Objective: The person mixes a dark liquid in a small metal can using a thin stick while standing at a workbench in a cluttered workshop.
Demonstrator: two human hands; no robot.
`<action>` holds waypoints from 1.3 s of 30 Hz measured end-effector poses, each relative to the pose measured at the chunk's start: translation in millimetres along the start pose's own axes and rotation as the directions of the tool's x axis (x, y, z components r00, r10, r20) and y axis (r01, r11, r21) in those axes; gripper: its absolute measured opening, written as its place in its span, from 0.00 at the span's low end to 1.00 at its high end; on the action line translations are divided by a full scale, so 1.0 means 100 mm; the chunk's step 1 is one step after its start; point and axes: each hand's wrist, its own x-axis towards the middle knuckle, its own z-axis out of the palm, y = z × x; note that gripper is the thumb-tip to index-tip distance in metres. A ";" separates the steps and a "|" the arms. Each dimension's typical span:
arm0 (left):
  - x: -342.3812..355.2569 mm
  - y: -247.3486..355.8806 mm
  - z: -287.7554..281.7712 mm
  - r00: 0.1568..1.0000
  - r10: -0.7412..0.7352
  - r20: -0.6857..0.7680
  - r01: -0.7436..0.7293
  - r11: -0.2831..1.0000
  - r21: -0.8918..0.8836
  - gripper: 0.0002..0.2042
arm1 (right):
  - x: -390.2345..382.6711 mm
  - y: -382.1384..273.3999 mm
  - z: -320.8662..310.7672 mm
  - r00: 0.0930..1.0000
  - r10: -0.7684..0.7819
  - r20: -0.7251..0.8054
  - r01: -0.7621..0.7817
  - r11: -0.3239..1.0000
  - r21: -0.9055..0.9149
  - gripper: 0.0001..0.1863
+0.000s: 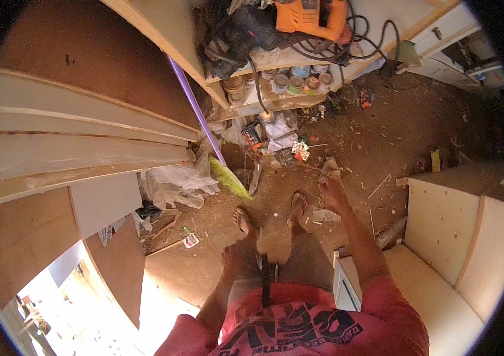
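My right hand (330, 191) is held out ahead of my right leg, its fingers curled in, and no object shows in it. Low beside my left thigh hangs my left hand (231, 256); its fingers blend with the leg behind, and I cannot make out their pose. Nearest ahead of my feet is a broom with yellow-green bristles (229, 179). Its purple handle (191, 101) leans up against the shelf unit. Neither hand touches the broom.
Ahead, a wooden shelf unit (213, 94) holds an orange power tool (308, 19), black cables and several jars (296, 84). Plastic sheeting (178, 183) and scraps litter the dirt floor. Boards (80, 133) stand at the left; a wooden cabinet (442, 231) stands at the right.
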 end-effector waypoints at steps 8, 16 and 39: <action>-0.15 0.45 0.20 0.931 -0.251 0.264 0.239 0.968 0.080 0.24 | 0.87 -1.17 0.36 0.933 -0.286 0.220 0.242 0.948 0.209 0.19; -0.09 0.50 0.28 0.911 -0.338 0.236 0.315 0.940 0.129 0.31 | 1.58 -2.02 0.61 0.918 -0.389 0.079 0.338 0.870 0.360 0.17; -0.01 0.58 0.30 0.926 -0.271 0.264 0.220 0.953 0.207 0.30 | 2.28 -1.13 -0.26 0.905 -0.196 -0.376 0.259 0.958 0.125 0.18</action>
